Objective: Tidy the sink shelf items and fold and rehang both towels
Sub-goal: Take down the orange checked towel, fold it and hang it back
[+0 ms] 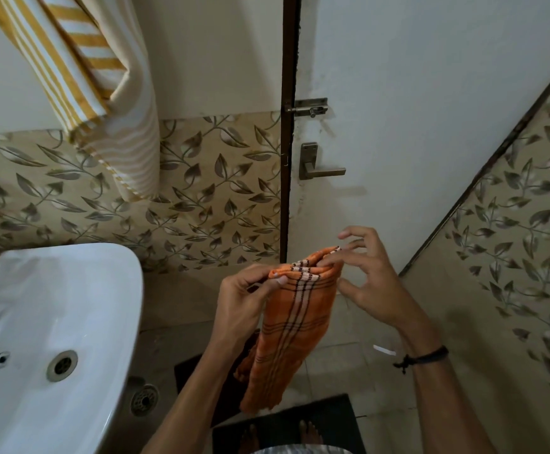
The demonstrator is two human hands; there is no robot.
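Towels: two in view, one held and one hanging.
Orange towel (293, 322): one, checked with dark and pale lines, folded into a narrow strip, held up in front of the door and hanging down between the two forearms.
Left hand (244, 299): pinches the upper left corner of the orange towel between thumb and fingers.
Right hand (372, 283): fingers spread and loosely bent, fingertips touching the folded top edge at its right end; thumb just clear of the cloth.
Striped towel (103, 93): one, yellow and white, hanging at the upper left against the wall, above the sink.
Sink (70, 290): one, white, at the lower left, with one drain (61, 365) in the bowl.
Floor drain (144, 400): one, beside the sink's base.
Door (414, 93): one, white, with one bolt (309, 107) and one handle (319, 168) below it.
Wristband (427, 355): one, dark, on the right wrist.
Feet (309, 434): two, bare, on a dark mat (332, 417).
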